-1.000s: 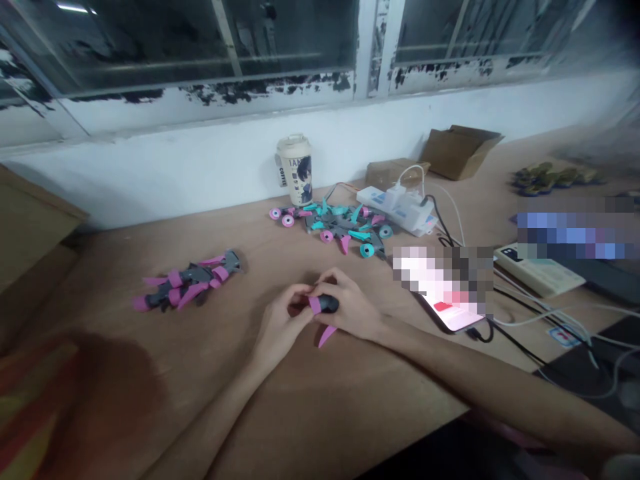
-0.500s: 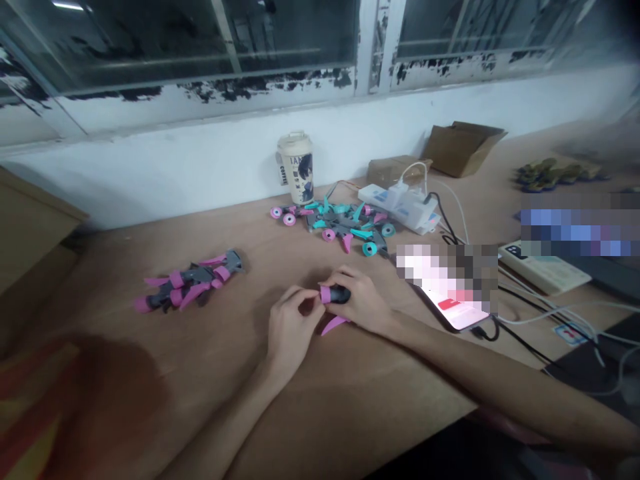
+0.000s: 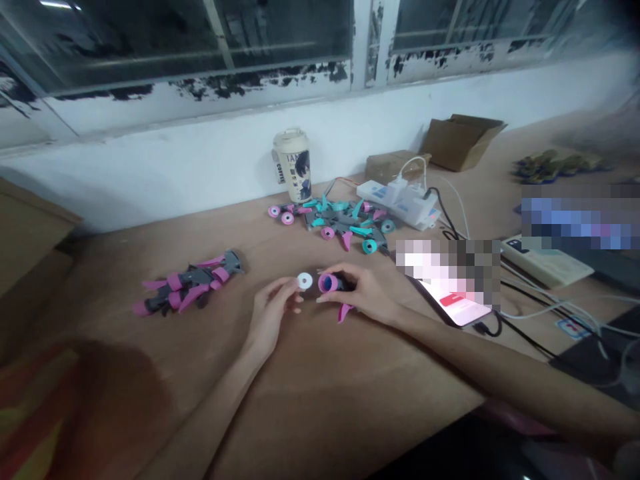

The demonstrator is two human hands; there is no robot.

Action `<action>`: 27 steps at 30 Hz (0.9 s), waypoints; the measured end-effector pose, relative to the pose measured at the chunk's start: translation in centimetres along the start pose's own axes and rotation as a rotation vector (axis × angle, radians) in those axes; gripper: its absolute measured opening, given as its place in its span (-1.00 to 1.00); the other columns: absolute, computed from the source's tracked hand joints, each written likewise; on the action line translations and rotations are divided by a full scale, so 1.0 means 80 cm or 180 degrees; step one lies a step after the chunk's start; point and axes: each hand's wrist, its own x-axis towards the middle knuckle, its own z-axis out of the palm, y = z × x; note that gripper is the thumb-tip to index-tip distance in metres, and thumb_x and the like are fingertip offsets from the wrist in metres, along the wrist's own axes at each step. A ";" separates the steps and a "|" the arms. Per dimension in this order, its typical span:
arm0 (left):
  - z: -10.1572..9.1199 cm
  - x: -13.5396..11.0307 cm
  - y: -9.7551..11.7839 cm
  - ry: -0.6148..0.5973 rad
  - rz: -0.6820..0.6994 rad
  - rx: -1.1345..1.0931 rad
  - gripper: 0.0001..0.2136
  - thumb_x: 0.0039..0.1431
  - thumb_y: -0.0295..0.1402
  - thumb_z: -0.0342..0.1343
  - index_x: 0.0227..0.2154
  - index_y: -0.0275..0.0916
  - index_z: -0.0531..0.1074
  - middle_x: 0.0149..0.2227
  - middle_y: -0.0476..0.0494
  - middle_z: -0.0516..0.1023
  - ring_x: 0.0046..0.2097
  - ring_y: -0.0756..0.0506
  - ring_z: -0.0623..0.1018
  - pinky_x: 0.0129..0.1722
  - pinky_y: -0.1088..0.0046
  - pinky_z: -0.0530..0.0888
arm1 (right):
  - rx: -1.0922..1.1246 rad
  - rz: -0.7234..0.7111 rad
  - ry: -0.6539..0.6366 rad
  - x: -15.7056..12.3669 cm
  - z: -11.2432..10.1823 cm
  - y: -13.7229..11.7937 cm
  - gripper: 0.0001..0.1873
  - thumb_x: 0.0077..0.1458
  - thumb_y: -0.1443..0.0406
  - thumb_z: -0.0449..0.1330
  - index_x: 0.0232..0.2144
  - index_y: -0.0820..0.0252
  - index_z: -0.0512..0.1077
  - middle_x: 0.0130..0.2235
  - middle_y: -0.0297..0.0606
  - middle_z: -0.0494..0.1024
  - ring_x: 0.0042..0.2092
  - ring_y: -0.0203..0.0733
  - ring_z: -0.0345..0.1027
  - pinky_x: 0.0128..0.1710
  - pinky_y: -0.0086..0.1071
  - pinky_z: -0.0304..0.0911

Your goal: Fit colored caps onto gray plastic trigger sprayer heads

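Observation:
My left hand (image 3: pixel 270 308) pinches a white disc (image 3: pixel 301 277) with a dark hole in its middle. Just to the right, my right hand (image 3: pixel 369 295) is wrapped round a dark grey part with a pink collar (image 3: pixel 323 285). The collar's round mouth faces my left hand and shows blue inside. A pink fin (image 3: pixel 344 313) sticks out below my right fingers. A small gap lies between disc and collar. Similar pink and grey parts (image 3: pixel 193 283) lie in a group at the left. Behind my hands is a pile of pink, teal and grey parts (image 3: pixel 345 220).
A lidded coffee cup (image 3: pixel 295 167) stands by the wall. Behind the pile lies a white power strip (image 3: pixel 415 203) with cables. A lit phone (image 3: pixel 463 310), a beige power bank (image 3: pixel 547 263) and cardboard boxes (image 3: pixel 463 143) are at the right. Another cardboard box (image 3: pixel 35 233) stands far left.
My left hand has drawn away leftward from the pink collar and now shows the white disc in its fingers. The collar has turned so its open mouth is visible.

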 end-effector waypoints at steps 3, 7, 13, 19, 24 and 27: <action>0.000 -0.003 0.007 -0.0345 -0.0034 0.0355 -0.79 -0.01 -0.22 0.15 -0.47 -0.31 0.49 -0.49 -0.08 0.46 -0.47 0.01 0.41 -0.56 0.58 0.36 | 0.0229 -0.0016 -0.0198 -0.002 0.004 0.001 -0.54 -0.19 0.13 0.35 -0.18 0.10 0.42 -0.11 -0.26 0.52 -0.05 -0.15 0.39 0.02 -0.18 0.26; 0.006 -0.008 0.011 -0.0490 0.0036 0.0633 -0.82 0.00 -0.25 0.14 -0.50 -0.28 0.48 -0.56 -0.01 0.41 -0.53 0.05 0.36 -0.57 0.58 0.35 | 0.0248 -0.0070 -0.0329 -0.005 0.007 -0.002 -0.55 -0.20 0.15 0.36 -0.19 0.08 0.43 -0.08 -0.27 0.52 -0.01 -0.12 0.37 0.05 -0.16 0.25; 0.010 -0.013 0.000 -0.0284 0.0372 0.0673 -0.83 0.02 -0.27 0.15 -0.52 -0.26 0.38 -0.50 -0.01 0.39 -0.50 0.04 0.36 -0.57 0.57 0.36 | 0.0223 -0.0071 -0.0380 -0.005 0.006 -0.006 -0.56 -0.17 0.16 0.35 -0.18 0.08 0.43 -0.07 -0.28 0.51 -0.02 -0.14 0.38 0.05 -0.17 0.26; 0.009 -0.017 -0.004 -0.0189 0.1013 0.1238 -0.90 0.05 -0.30 0.14 -0.41 -0.22 0.43 -0.38 -0.06 0.42 -0.35 -0.02 0.42 -0.40 0.52 0.37 | 0.0175 -0.0139 -0.0373 -0.005 0.005 -0.005 -0.58 -0.18 0.15 0.35 -0.20 0.09 0.44 -0.14 -0.29 0.54 -0.07 -0.14 0.41 0.00 -0.19 0.29; 0.012 -0.016 0.004 -0.0333 0.1210 0.1396 -0.93 0.04 -0.36 0.13 -0.49 -0.23 0.44 -0.40 -0.06 0.39 -0.38 0.00 0.41 -0.45 0.54 0.34 | 0.0133 -0.0230 -0.0386 -0.005 0.002 -0.004 -0.58 -0.20 0.19 0.37 -0.21 0.09 0.45 -0.13 -0.29 0.54 -0.05 -0.15 0.41 0.01 -0.21 0.27; 0.013 -0.016 0.007 -0.0351 0.1224 0.1400 -0.95 0.02 -0.38 0.14 -0.48 -0.24 0.43 -0.39 -0.06 0.39 -0.38 0.01 0.42 -0.45 0.55 0.35 | 0.0164 -0.0244 -0.0393 -0.005 0.001 -0.005 -0.58 -0.20 0.20 0.37 -0.21 0.10 0.46 -0.13 -0.28 0.54 -0.05 -0.15 0.41 0.00 -0.21 0.28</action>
